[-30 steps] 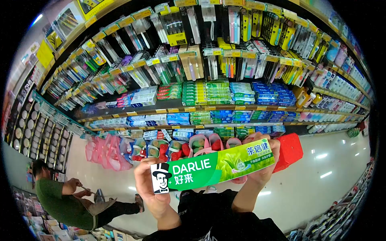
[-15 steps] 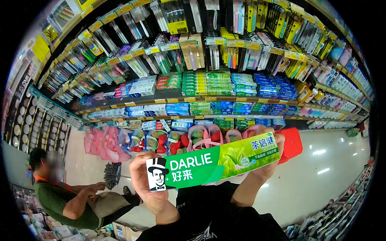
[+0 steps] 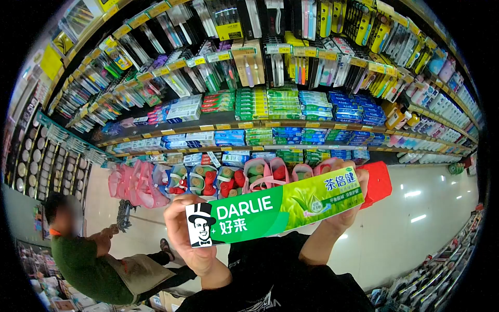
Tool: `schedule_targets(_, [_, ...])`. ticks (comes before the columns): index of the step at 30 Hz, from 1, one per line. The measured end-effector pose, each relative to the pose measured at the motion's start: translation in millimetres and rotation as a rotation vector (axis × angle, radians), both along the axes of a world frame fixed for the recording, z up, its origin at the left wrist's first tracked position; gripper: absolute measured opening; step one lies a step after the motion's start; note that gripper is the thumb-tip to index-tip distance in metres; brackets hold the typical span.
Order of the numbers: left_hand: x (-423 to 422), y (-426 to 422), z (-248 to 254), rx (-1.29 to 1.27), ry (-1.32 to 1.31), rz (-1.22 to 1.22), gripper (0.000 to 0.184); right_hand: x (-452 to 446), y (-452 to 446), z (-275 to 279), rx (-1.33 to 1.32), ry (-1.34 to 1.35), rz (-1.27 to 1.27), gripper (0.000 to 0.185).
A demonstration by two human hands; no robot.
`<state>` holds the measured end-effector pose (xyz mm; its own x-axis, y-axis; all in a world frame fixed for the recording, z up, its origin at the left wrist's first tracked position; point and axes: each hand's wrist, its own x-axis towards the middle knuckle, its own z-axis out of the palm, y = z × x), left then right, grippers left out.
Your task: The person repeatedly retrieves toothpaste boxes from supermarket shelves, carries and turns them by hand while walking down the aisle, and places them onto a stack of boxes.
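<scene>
Shelves [image 3: 223, 126] are curving across the view, carrying packed toothbrushes [image 3: 249, 70] above and stacks of cartons [image 3: 252, 104] below. Bottles [image 3: 396, 117] are standing to the right of the stacks. Under the shelves, pink bags [image 3: 143, 183] are hanging at the left, and a row of clear-fronted bags [image 3: 228, 183] is showing red and green contents. A green box [image 3: 275, 214] is crossing in front of the lower part of that row and the floor [image 3: 410, 223], blocking them. A red thing [image 3: 378, 183] is showing just beside its right end. At the left, a person [image 3: 88, 268] in a green top is leaning near a grey mop-like head [image 3: 125, 214].

The box is sitting up before the chest, its right end tilting higher. The left hand [image 3: 176, 222] is pinching its left end and the right hand [image 3: 340, 221] its right end, both closing around the edges. The box is hiding most fingers and part of the right palm. The red thing is partly covered, so its kind is staying unclear. The person's face is appearing blurred, and the round black border is cutting off the outer shelves.
</scene>
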<state>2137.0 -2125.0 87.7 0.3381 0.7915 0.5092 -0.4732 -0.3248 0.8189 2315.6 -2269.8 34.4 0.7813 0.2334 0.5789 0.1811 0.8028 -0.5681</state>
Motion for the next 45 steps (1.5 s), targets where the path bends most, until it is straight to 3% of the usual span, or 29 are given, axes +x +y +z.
schedule_targets(3, [0, 0, 1, -0.003, -0.001, 0.002, 0.082, 2, 2, 5, 0.028, -0.058, 0.024, 0.062])
schedule_targets(6, [0, 0, 1, 0.0, -0.009, 0.003, 0.082, -2, 6, 16, -0.052, -0.089, -0.05, 0.04])
schedule_targets(9, [-3, 2, -2, 0.039, -0.015, -0.062, 0.08, -2, 7, 15, -0.023, -0.101, -0.058, 0.041])
schedule_targets(12, [-10, 9, -10, 0.125, -0.033, -0.19, 0.076, 2, 3, 5, 0.014, -0.079, -0.023, 0.061])
schedule_targets(18, [-10, 25, -12, 0.184, -0.059, -0.3, 0.075, 1, 12, 3, 0.022, -0.08, -0.071, 0.06])
schedule_targets(23, [-3, 39, -9, 0.047, -0.051, -0.186, 0.079, -5, 42, 14, 0.021, -0.009, -0.094, 0.052])
schedule_targets(24, [2, 29, -2, -0.065, 0.007, 0.003, 0.079, -8, 44, 15, 0.027, 0.009, -0.1, 0.049])
schedule_targets(25, [3, 37, -2, -0.107, 0.027, 0.009, 0.081, -6, 52, 7, 0.027, 0.035, -0.089, 0.057])
schedule_targets(28, [2, 57, -1, -0.155, 0.056, -0.003, 0.084, -6, 74, 7, 0.068, 0.052, -0.089, 0.028])
schedule_targets(30, [-1, 78, -7, 0.025, 0.013, -0.14, 0.062, -13, 88, 6, 0.031, 0.233, -0.151, 0.012])
schedule_targets(31, [-2, 83, -5, 0.03, 0.043, -0.119, 0.053, -15, 91, 4, 0.069, 0.321, -0.149, 0.011])
schedule_targets(34, [-1, 110, -1, 0.056, 0.048, -0.057, 0.052, -22, 118, 16, 0.036, 0.393, -0.145, 0.008])
schedule_targets(36, [-11, 128, 6, -0.005, 0.119, 0.006, 0.075, -29, 142, 25, 0.051, 0.33, -0.115, 0.008])
schedule_targets(38, [-18, 143, 4, -0.063, 0.018, 0.061, 0.08, -36, 167, 31, 0.106, 0.269, -0.104, 0.008])
schedule_targets(42, [-35, 175, 16, -0.058, 0.002, 0.121, 0.075, -60, 205, 46, 0.045, 0.309, -0.229, 0.01])
schedule_targets(45, [-45, 193, 19, -0.055, -0.072, 0.081, 0.072, -68, 217, 46, 0.029, 0.225, -0.16, 0.011])
